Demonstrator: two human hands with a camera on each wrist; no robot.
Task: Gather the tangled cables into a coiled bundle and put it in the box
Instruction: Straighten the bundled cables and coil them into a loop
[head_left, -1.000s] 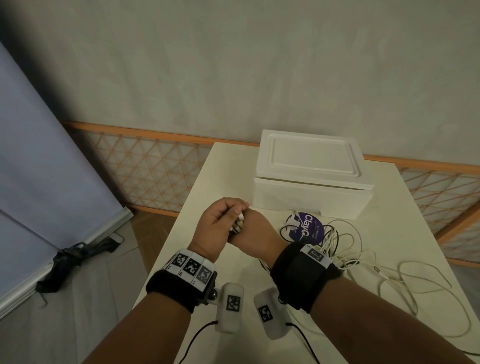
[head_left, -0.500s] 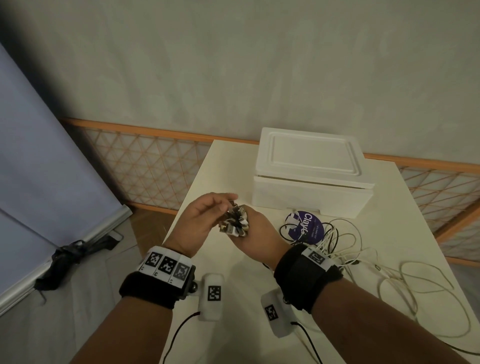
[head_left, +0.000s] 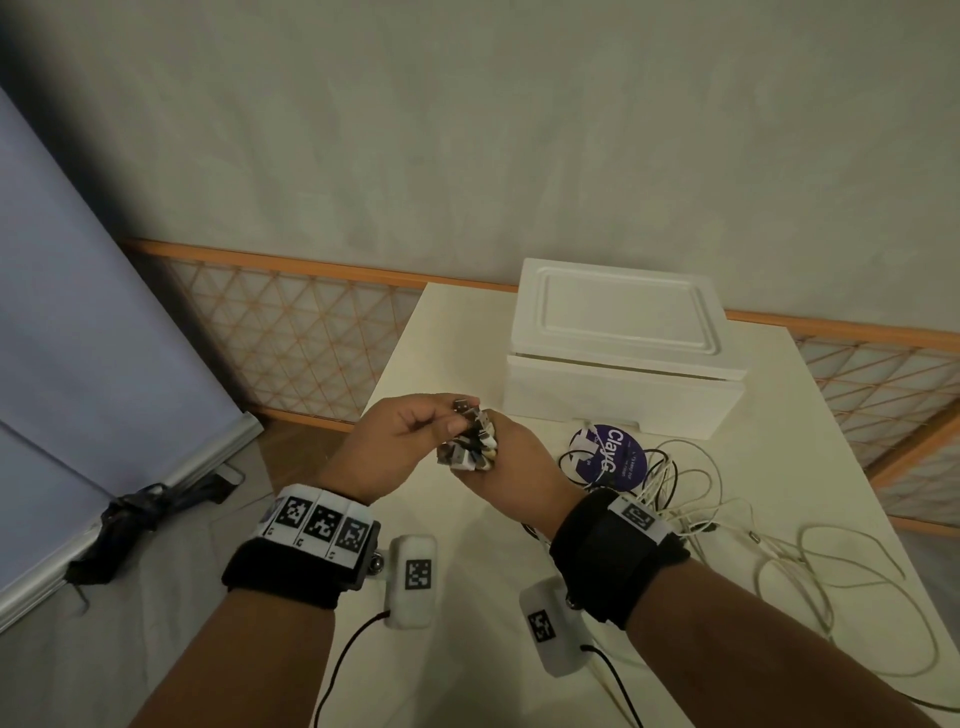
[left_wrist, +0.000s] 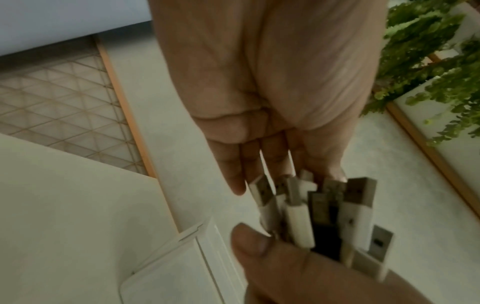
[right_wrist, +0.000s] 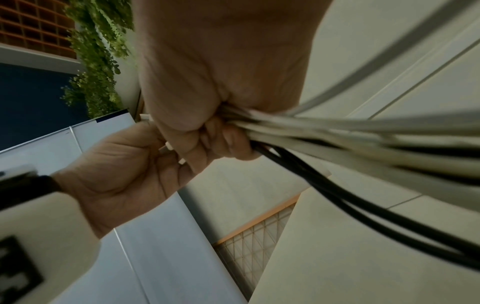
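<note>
Over the table's left part, my right hand (head_left: 511, 467) grips a bunch of white and black cables (right_wrist: 350, 139) in its fist. Their USB plugs (head_left: 470, 441) stick out of the fist toward my left hand (head_left: 405, 447). The left thumb and forefinger pinch the topmost plug, and the fingertips (left_wrist: 259, 174) reach the plug ends (left_wrist: 324, 211). From the right fist the cables trail down to a loose tangle (head_left: 727, 519) on the table at the right. The white foam box (head_left: 618, 358) stands behind the hands with its lid on.
A round purple disc (head_left: 613, 457) lies among the cables just in front of the box. Long white loops (head_left: 857, 582) spread to the table's right edge. The cream table (head_left: 457, 338) stands against a wall; a floor with a dark bundle (head_left: 135, 519) is at the left.
My left hand, which was wrapped over the plugs, has drawn back to the left. The plug ends now show between the hands. The right fist has hardly moved.
</note>
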